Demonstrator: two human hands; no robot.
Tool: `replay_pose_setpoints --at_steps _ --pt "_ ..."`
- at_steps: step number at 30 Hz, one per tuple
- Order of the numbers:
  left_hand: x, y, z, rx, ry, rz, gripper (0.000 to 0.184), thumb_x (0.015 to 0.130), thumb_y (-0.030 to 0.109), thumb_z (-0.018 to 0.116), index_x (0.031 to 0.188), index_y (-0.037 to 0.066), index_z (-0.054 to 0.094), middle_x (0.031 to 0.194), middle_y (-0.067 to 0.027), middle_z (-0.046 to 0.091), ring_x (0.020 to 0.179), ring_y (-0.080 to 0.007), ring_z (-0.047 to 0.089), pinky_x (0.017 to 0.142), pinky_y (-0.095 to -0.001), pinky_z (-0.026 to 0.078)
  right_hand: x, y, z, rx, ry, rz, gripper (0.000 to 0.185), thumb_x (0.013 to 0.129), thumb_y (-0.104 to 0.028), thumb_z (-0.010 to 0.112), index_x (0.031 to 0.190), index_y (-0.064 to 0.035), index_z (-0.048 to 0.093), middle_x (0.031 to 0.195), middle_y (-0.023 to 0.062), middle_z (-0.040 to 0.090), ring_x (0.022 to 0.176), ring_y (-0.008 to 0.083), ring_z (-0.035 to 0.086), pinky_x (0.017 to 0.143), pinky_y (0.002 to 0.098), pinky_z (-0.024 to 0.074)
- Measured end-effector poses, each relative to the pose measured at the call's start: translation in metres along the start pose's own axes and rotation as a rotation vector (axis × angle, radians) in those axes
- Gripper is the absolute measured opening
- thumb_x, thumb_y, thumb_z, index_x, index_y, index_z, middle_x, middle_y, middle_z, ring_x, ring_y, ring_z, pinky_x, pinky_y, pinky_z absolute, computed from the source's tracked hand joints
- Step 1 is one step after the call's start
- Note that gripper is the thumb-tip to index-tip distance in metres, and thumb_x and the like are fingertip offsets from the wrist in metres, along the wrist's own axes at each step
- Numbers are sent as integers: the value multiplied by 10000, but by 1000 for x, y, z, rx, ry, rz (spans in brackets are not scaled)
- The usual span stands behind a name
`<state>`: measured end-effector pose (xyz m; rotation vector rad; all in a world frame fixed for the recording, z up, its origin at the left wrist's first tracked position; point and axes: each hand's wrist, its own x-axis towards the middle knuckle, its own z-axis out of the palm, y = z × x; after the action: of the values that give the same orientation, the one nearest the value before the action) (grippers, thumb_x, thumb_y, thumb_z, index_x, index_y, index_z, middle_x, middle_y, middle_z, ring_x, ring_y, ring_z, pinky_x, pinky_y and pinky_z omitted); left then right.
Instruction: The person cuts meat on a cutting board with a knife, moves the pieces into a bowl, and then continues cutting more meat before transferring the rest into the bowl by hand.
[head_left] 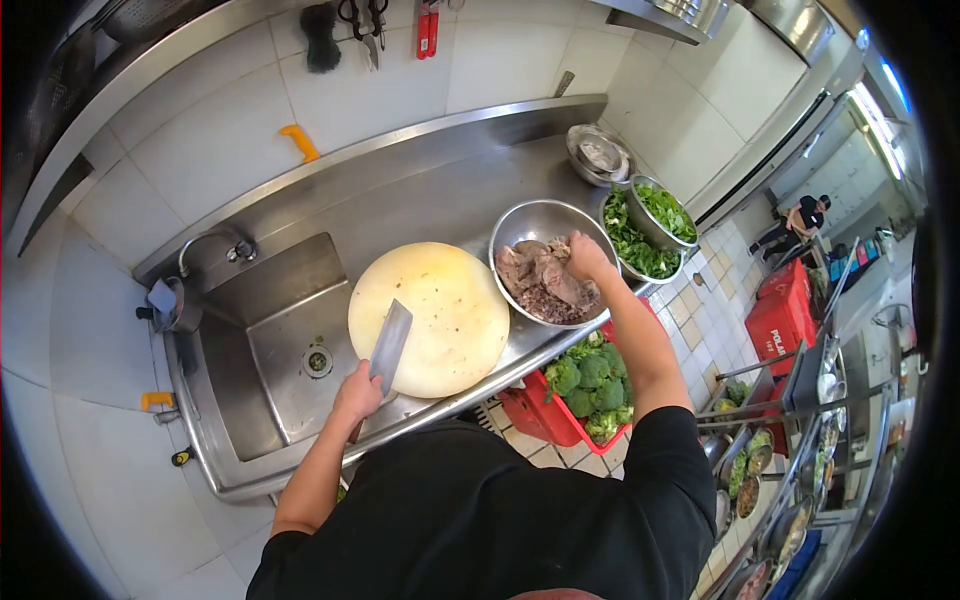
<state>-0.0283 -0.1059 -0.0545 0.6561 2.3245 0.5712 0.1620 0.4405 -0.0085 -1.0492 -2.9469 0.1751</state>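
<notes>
My left hand (360,393) is closed round the handle of a cleaver (392,340), whose broad blade lies over the left part of a round, pale yellow cutting board (448,300). Small dark crumbs dot the board. To its right stands a steel bowl (503,222) with chunks of cooked-looking brown meat (545,277) and smaller bits inside. My right hand (590,258) reaches into this bowl at its right side, fingers bent against the meat; the fingertips are partly hidden.
On the left is a steel sink (270,345) with a faucet (240,250). Bowls of leafy greens (628,235) stand beyond the meat bowl. Below the counter edge sits a red crate (535,412) of broccoli (592,380). A person (800,220) is far off at right.
</notes>
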Motion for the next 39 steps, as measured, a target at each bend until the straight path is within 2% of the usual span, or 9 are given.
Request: replay_pose_setpoints --at_steps 2,6,10,14,22,27,31,35,39 --pt "-15 31 -23 -30 -97 -95 409 1005 267 567 1305 -5 503 1125 -336 693 1048 -499 681 920 -538 536 -4 -6 -31 71 38 -7 409 780 -58 658 1172 7 565 1095 310 676 1066 463 656 934 514 525" --pt "-8 13 -14 -27 -70 -34 409 1003 272 566 1299 -4 506 1098 -333 702 1008 -490 697 888 -539 548 -20 -15 -50 196 86 46 429 768 -35 640 1191 -16 566 1057 292 684 1053 465 651 921 505 517" --pt "-23 35 -37 -35 -123 -73 407 998 267 569 1296 -4 506 1087 -336 702 1001 -482 702 883 -541 550 -30 -4 0 247 176 95 472 755 -47 670 1215 -25 570 1093 279 680 1060 453 654 941 483 521" --pt "-8 16 -22 64 -65 22 408 993 263 579 1292 -5 506 1065 -331 706 995 -484 702 884 -542 550 -52 2 60 144 36 264 480 756 -88 712 1213 -34 575 1143 271 684 1102 444 654 968 479 523" --pt "-12 26 -23 21 -103 -64 421 992 265 593 1303 -3 502 1129 -339 690 1069 -490 679 935 -543 530 -47 -37 20 179 -129 259 407 843 -251 646 1162 1 675 1126 290 710 1102 433 674 994 477 528" --pt "-16 33 -19 57 -58 -78 417 995 264 588 1311 4 507 1133 -334 692 1077 -493 674 943 -545 527 -26 -53 41 115 -28 253 631 847 -453 769 1255 5 622 1150 277 710 1129 414 681 988 483 542" --pt "-28 51 -20 141 -23 -96 415 999 254 575 1329 10 507 1142 -339 688 1078 -500 669 943 -554 523 2 -46 110 -60 42 292 547 907 -346 695 1285 29 568 1176 257 715 1136 411 690 1004 490 550" --pt "-30 48 -9 138 26 -107 445 1001 237 565 1376 12 486 1136 -341 688 1073 -507 666 938 -565 519 21 -38 102 -90 -215 286 449 955 -271 627 1312 -9 552 1229 225 714 1146 368 707 979 473 566" --pt "-31 47 -5 101 62 -112 471 1002 233 561 1400 0 467 1127 -350 686 1074 -513 664 939 -571 518 15 -35 98 -233 -185 266 393 1002 -264 546 1339 -67 586 1240 186 718 1156 363 704 926 490 572"
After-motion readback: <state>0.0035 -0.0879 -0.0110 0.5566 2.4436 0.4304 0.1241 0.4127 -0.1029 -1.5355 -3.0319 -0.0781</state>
